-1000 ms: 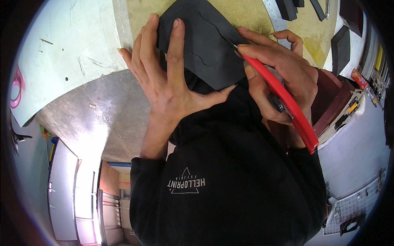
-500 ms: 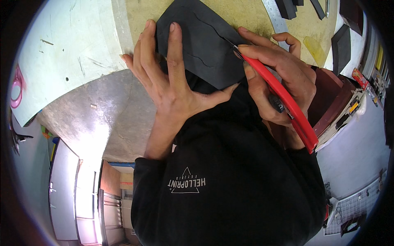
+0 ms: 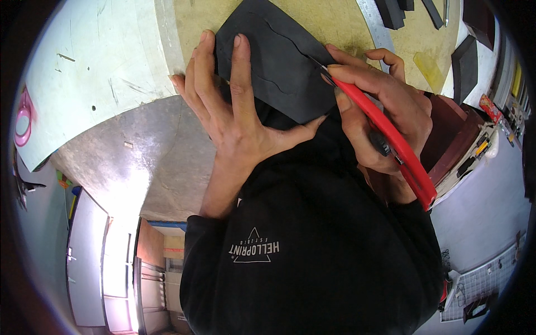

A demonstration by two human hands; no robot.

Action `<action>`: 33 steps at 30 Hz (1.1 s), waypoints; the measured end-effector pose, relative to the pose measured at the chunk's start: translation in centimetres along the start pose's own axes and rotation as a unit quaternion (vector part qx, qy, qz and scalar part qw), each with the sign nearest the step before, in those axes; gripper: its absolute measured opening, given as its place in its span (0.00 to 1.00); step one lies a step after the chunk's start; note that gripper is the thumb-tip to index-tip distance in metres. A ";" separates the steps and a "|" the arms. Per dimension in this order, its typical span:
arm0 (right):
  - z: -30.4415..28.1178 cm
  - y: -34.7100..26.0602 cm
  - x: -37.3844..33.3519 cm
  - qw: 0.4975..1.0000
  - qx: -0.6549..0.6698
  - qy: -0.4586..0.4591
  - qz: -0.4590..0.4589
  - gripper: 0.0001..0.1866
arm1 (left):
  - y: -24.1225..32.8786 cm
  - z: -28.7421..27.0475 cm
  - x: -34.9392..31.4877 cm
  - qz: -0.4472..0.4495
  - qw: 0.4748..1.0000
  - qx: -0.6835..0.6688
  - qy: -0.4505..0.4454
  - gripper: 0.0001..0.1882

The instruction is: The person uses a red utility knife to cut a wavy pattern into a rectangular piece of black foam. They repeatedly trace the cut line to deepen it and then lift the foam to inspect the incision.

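A black, angular foam-like sheet (image 3: 290, 72) lies at the table's near edge, with two wavy slits or lines on its face. Spread across its left part is my left hand (image 3: 234, 125), index finger stretched on top, thumb along the near corner. My right hand (image 3: 391, 103) grips a red utility knife (image 3: 406, 153) like a pen. The thin blade (image 3: 316, 60) touches the sheet at the lower end of the farther wavy line. Some right fingers rest by the sheet's right edge; part of their grip is hidden behind the handle.
A metal ruler (image 3: 375, 25), black blocks (image 3: 389, 12) and a yellow translucent piece (image 3: 428, 71) lie to the far right. Another black piece (image 3: 464, 68) sits beyond them. Pink-handled scissors (image 3: 23, 118) are at the left table edge.
The sheet and both hands have shifted slightly right and nearer to me. The knife has moved along with them, its blade still on the farther line.
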State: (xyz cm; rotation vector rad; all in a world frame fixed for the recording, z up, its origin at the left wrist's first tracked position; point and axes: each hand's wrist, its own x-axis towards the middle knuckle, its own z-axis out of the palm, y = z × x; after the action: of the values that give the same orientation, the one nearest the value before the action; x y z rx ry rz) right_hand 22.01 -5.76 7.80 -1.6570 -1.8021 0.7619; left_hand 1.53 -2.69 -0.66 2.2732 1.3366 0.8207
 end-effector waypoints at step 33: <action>2.5 -0.4 -1.8 0.995 0.010 0.104 -0.001 0.21 | 0.8 1.5 -1.2 -0.034 0.997 0.026 0.069 0.62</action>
State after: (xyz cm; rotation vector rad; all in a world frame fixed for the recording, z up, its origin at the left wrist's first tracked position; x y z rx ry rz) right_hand 20.03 -7.64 6.38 -1.6564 -1.6453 0.5821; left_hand 2.57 -4.20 -1.71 2.2317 1.5025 0.9447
